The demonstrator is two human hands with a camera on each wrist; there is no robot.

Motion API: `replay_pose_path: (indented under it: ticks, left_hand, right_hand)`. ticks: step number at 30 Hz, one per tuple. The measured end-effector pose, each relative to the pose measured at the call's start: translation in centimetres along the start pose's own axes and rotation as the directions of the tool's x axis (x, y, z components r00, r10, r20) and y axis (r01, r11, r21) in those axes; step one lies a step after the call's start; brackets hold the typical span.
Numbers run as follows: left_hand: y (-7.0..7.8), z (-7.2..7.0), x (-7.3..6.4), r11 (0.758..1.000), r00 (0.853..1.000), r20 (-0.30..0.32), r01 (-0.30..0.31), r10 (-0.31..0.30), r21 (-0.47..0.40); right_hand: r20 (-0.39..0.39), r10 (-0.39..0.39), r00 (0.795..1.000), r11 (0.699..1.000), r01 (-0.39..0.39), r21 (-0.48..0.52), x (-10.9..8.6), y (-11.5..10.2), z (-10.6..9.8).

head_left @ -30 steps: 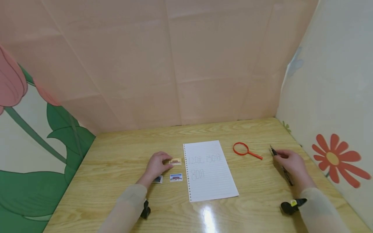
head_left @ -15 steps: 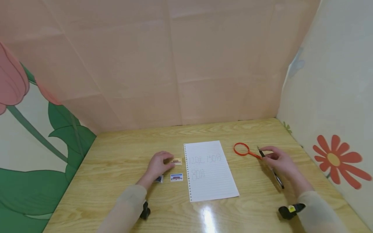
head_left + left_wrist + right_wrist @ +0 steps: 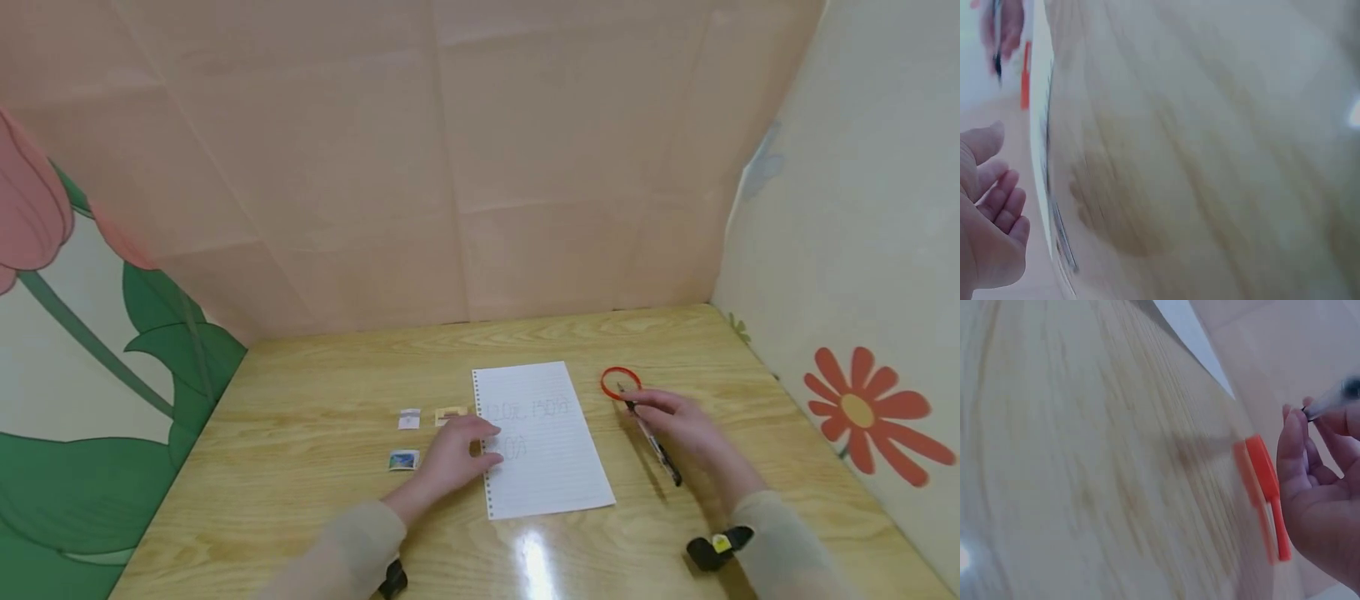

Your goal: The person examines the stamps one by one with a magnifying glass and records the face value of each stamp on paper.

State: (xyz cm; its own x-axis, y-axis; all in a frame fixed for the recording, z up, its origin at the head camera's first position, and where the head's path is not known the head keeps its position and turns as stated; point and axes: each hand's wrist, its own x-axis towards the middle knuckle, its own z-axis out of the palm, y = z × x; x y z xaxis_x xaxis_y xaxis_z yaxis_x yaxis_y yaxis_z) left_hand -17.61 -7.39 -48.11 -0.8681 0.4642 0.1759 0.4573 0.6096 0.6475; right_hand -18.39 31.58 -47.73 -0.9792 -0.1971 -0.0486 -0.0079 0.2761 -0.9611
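Observation:
My left hand [image 3: 452, 458] is above the left edge of a lined sheet of paper [image 3: 551, 475], thumb and fingers apart with nothing between them. Just left of the sheet are a yellowish stamp [image 3: 449, 414], a pale stamp [image 3: 409, 419] and a blue-green stamp [image 3: 403, 460]. Another stamp, seen earlier beside the sheet, is hidden by the left hand. To the right of the paper my right hand [image 3: 678, 425] pinches a pen [image 3: 654, 443], raised above the table. Past its tip shows the red ring of a magnifying glass [image 3: 621, 368]; the hand covers its handle in the head view.
Faint handwriting [image 3: 551, 407] shows on the sheet's upper part. The wood-grain table [image 3: 315, 433] meets a pink-covered wall [image 3: 450, 208] at the back. A white wall with a red flower [image 3: 855, 408] bounds the right side, and a painted tulip wall the left.
My left hand has moved right from the stamps to the paper's edge, uncovering the pale and blue-green stamps. The right hand has carried the pen left, over the magnifying glass's handle.

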Motion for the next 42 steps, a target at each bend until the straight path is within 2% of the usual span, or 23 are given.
replay_pose_path:
  ticks: [3, 7, 9, 12, 16, 19, 22, 27, 32, 39, 42]
  left_hand:
    - [1.0, 0.6, -0.1, 0.999, 0.999, 0.015, -0.042, 0.042, 0.007]
    - [1.6, 1.2, -0.2, 0.994, 0.995, 0.032, -0.099, 0.097, 0.047]
    - [1.7, 1.6, -0.2, 0.992, 0.995, 0.043, -0.098, 0.095, 0.074]
    - [1.9, 2.0, -0.2, 0.993, 0.997, 0.049, -0.071, 0.067, 0.09]
    - [2.2, 2.4, -0.2, 0.993, 0.998, 0.051, -0.05, 0.044, 0.111]
    - [2.3, 2.6, -0.3, 0.988, 0.997, 0.062, -0.05, 0.041, 0.144]
    - [2.4, 2.6, -0.5, 0.981, 0.995, 0.079, -0.067, 0.054, 0.181]
    - [2.5, 2.4, -0.6, 0.968, 0.991, 0.097, -0.108, 0.088, 0.225]
    - [2.3, 2.3, -0.7, 0.956, 0.987, 0.117, -0.136, 0.109, 0.26]
    - [1.7, 2.5, -0.7, 0.938, 0.98, 0.162, -0.158, 0.112, 0.308]
    - [1.5, 2.6, -0.7, 0.938, 0.979, 0.17, -0.159, 0.11, 0.309]
  right_hand:
    - [0.044, -0.004, 0.999, 0.994, -0.001, 0.111, 0.4, 0.2, 0.8]
    - [0.097, -0.078, 0.992, 0.981, 0.06, 0.182, 0.7, -0.1, 2.0]
    - [0.106, -0.129, 0.986, 0.973, 0.106, 0.205, 0.9, -0.4, 2.7]
    - [0.076, -0.155, 0.985, 0.97, 0.137, 0.202, 1.0, -0.9, 3.8]
    - [0.016, -0.073, 0.997, 0.989, 0.07, 0.132, 1.2, -1.2, 5.1]
    - [0.019, -0.043, 0.999, 0.999, 0.042, 0.024, 1.5, -1.2, 5.8]
    - [0.047, -0.067, 0.997, 0.997, 0.069, -0.044, 1.8, -1.4, 6.5]
    - [0.089, -0.071, 0.993, 0.997, 0.074, -0.024, 2.1, -1.8, 7.8]
    - [0.083, -0.061, 0.995, 0.995, 0.068, -0.075, 2.6, -1.8, 8.9]
    - [0.079, -0.115, 0.99, 0.979, 0.126, -0.161, 3.2, -1.4, 10.2]
    - [0.073, -0.132, 0.989, 0.969, 0.144, -0.199, 3.2, -1.4, 10.5]
